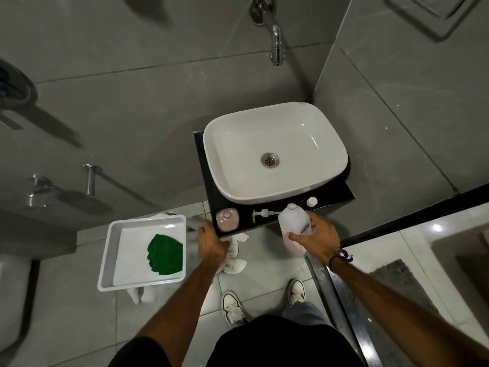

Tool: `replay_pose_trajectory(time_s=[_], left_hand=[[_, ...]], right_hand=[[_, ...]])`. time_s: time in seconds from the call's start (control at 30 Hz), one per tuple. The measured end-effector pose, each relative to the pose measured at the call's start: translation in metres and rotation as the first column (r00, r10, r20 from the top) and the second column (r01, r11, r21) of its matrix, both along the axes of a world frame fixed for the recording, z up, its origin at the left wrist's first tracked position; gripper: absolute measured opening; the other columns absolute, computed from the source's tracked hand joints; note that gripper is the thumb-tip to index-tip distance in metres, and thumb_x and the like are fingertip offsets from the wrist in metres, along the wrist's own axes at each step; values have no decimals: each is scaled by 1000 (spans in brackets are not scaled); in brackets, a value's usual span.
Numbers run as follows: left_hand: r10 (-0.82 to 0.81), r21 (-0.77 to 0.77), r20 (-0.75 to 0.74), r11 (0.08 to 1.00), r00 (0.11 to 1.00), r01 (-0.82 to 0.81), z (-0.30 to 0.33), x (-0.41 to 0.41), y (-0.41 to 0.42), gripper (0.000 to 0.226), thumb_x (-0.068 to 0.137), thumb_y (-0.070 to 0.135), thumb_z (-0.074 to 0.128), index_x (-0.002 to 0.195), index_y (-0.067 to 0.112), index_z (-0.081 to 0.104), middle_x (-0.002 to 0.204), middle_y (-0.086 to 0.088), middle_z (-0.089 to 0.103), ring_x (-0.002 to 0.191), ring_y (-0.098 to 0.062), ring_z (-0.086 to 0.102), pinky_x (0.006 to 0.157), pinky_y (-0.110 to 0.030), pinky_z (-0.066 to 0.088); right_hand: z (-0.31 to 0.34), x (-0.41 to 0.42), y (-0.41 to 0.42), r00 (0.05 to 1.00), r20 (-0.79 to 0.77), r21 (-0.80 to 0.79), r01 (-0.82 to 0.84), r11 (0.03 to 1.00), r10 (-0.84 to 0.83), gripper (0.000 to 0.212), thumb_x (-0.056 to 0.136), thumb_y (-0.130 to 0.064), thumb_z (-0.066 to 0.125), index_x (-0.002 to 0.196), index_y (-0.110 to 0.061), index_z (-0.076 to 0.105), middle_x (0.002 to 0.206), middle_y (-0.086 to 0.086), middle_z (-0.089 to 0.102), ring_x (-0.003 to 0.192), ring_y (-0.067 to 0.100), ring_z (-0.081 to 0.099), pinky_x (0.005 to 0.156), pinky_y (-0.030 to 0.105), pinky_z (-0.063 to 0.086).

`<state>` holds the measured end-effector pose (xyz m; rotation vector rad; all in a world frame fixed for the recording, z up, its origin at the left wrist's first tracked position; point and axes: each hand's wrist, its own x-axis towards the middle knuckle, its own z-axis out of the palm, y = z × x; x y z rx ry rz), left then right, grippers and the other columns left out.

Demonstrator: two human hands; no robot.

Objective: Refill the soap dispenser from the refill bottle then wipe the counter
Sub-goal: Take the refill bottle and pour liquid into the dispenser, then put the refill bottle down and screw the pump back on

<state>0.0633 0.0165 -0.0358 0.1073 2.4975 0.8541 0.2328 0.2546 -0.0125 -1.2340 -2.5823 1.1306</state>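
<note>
Far left, a grey tray (105, 250) sits beside the counter with a green cloth (165, 254) bunched inside it, waiting for the wipe-down. Moving in, the left hand (211, 243) is at the counter's (328, 193) front corner, fingers curled over the edge beside a white towel (234, 258) hanging below; whether it grips the towel or only the ledge, cannot tell. On the dark counter just past it stands the soap dispenser (227, 220), top open, pinkish inside, and next to it the pump head (264, 214) lies on its side. Then the refill bottle (295, 226), neck uncapped, wrapped firmly in the right hand (318, 234), low pink liquid showing at its base; its small cap (312, 201) rests near the basin (275, 152). So it looks like the pour is the step at hand. Next move, by my reckoning: carry the bottle across over the dispenser's narrow mouth and tip slowly, steadying the dispenser so nothing spills
</note>
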Motion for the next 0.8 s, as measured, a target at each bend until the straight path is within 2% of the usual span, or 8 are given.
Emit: replay_pose_trajectory(time_s=[0.07, 0.2, 0.3, 0.37, 0.5, 0.67, 0.73, 0.8], left_hand=[[-61, -126, 126, 989, 990, 77, -7, 13, -2, 56, 81, 15, 78, 128, -2, 53, 128, -21, 63, 118, -38, 61, 96, -37, 49], [-363, -137, 317, 896, 876, 421, -11, 43, 25, 42, 89, 18, 66, 129, 5, 64, 133, -11, 67, 123, -25, 63, 103, -31, 49], [-507, -211, 179, 818, 843, 536, -1, 60, 82, 30, 96, 30, 59, 112, 7, 68, 118, -14, 71, 113, -29, 65, 92, -31, 51], [-578, -137, 27, 806, 815, 576, 8, 69, 127, 27, 98, 33, 57, 104, 9, 68, 108, -13, 73, 102, -31, 68, 84, -34, 53], [-709, -95, -255, 695, 657, 713, 7, 84, 212, 37, 99, 16, 53, 135, 8, 56, 135, -15, 54, 116, -35, 58, 94, -46, 49], [-855, -448, -248, 518, 455, 728, -15, 84, 279, 61, 97, 3, 44, 156, 16, 33, 164, -12, 25, 140, -34, 38, 112, -41, 39], [-845, -447, -267, 535, 464, 717, -22, 87, 283, 49, 97, 1, 45, 145, 12, 47, 154, -15, 38, 134, -34, 43, 107, -41, 42], [-779, -359, -303, 627, 550, 691, -24, 89, 281, 36, 96, -1, 50, 129, 8, 59, 137, -15, 52, 123, -33, 49, 99, -41, 45]], right_hand=[[-4, 9, 12, 1000, -5, -16, 6, 1000, -6, 70, 55, -55, 88, 118, -35, 62, 106, -12, 68, 96, 15, 64, 75, 28, 53], [-9, 35, 44, 997, -12, -52, 70, 996, -70, 69, 56, -53, 89, 116, -32, 63, 102, -9, 69, 94, 17, 65, 75, 26, 52], [-11, 60, 71, 994, -30, -41, 106, 994, -107, 69, 58, -48, 91, 118, -28, 63, 104, -7, 69, 96, 18, 64, 79, 31, 55], [-11, 75, 89, 994, -25, -49, 103, 994, -104, 70, 60, -45, 92, 121, -25, 63, 109, -3, 70, 99, 19, 64, 82, 35, 57], [-13, 98, 121, 999, 41, -46, 29, 999, -27, 71, 61, -47, 90, 123, -25, 62, 115, -1, 70, 104, 21, 65, 88, 40, 58], [-23, 116, 144, 995, 73, -20, -66, 998, 67, 79, 56, -56, 87, 126, -35, 57, 116, -7, 67, 104, 15, 63, 86, 27, 53], [-27, 119, 150, 993, 82, -34, -79, 996, 82, 80, 54, -60, 85, 125, -38, 55, 114, -9, 66, 103, 13, 62, 85, 26, 54], [-31, 121, 155, 993, 80, -50, -83, 995, 87, 82, 52, -63, 82, 125, -40, 52, 112, -13, 63, 101, 10, 61, 82, 24, 54]])
